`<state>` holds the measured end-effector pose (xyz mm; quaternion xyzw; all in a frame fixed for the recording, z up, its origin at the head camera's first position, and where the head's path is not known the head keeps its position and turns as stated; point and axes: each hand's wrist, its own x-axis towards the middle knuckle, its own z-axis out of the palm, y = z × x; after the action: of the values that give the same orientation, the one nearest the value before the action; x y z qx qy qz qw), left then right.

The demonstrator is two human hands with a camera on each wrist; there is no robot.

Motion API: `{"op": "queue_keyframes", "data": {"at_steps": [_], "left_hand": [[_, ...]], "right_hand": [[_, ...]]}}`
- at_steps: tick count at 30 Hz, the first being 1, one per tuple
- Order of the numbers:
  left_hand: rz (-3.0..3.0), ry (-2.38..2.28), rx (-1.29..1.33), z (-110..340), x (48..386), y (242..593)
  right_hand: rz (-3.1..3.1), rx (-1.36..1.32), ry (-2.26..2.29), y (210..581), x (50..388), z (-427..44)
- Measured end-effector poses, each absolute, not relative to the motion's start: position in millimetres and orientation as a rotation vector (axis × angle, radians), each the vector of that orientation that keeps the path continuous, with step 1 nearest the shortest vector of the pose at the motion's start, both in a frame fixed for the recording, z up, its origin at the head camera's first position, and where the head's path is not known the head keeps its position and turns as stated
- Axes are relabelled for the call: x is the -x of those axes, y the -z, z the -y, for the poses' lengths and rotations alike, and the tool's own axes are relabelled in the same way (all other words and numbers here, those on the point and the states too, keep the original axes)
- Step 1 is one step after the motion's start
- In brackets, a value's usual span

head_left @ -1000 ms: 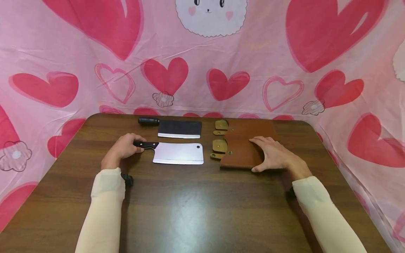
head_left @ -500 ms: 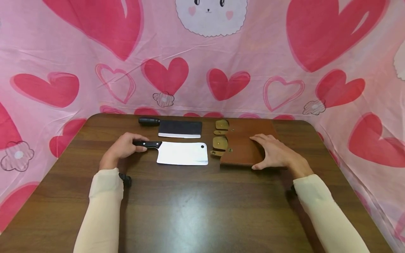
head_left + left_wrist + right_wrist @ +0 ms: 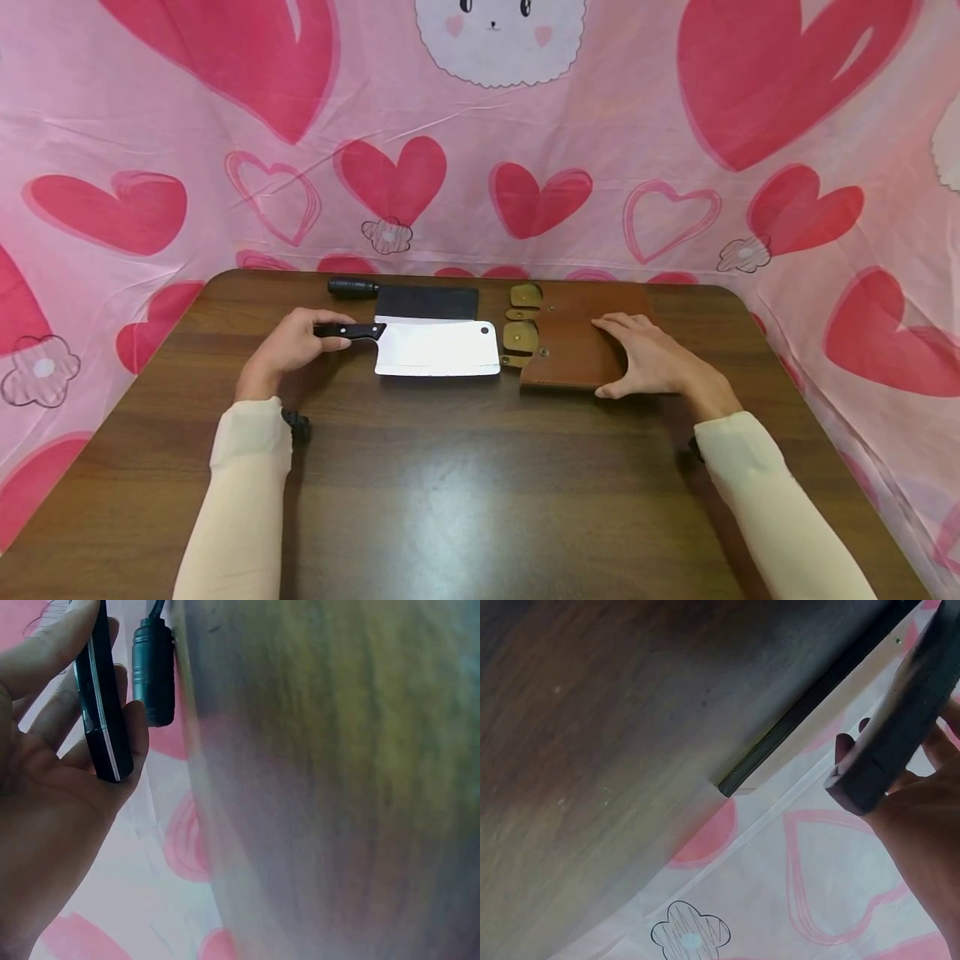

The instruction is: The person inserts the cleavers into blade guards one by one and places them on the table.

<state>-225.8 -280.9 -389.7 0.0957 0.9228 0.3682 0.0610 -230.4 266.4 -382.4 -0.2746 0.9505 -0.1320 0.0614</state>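
My left hand (image 3: 298, 340) grips the black riveted handle of a shiny cleaver (image 3: 438, 350), its blade pointing right. In the left wrist view the fingers and thumb close about that handle (image 3: 105, 705). The blade covers the lower edge of a dark-bladed cleaver (image 3: 427, 302) lying behind it. On the right, my right hand (image 3: 660, 358) spans a brown leather knife sheath (image 3: 566, 358), thumb at its near edge, fingers at the far side. The right wrist view has the sheath's dark edge (image 3: 892, 727) held in the hand, apart from the table.
A second leather sheath (image 3: 600, 298) lies behind the held one, with its tan strap (image 3: 526, 295) to the left. The dark cleaver's round handle (image 3: 154, 675) is beside the left hand. A pink heart-printed cloth (image 3: 450, 108) hangs behind the wooden table (image 3: 450, 500).
The shiny cleaver has risen and moved slightly right in my left hand, now overlapping the dark cleaver. The nearer sheath has shifted up a little with my right hand.
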Motion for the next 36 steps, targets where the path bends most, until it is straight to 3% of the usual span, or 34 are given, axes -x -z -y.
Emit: {"op": "queue_keyframes", "data": {"at_steps": [25, 36], "left_hand": [[-2.822, -1.126, -0.348, 266.7, 229.2, 383.5], [-2.735, -1.214, -0.253, 266.0, 225.6, 376.3]], "right_hand": [[-2.977, 0.955, 0.49, 382.4, 231.1, -258.9], [-3.013, 0.986, 0.557, 382.9, 230.1, -256.2]]}}
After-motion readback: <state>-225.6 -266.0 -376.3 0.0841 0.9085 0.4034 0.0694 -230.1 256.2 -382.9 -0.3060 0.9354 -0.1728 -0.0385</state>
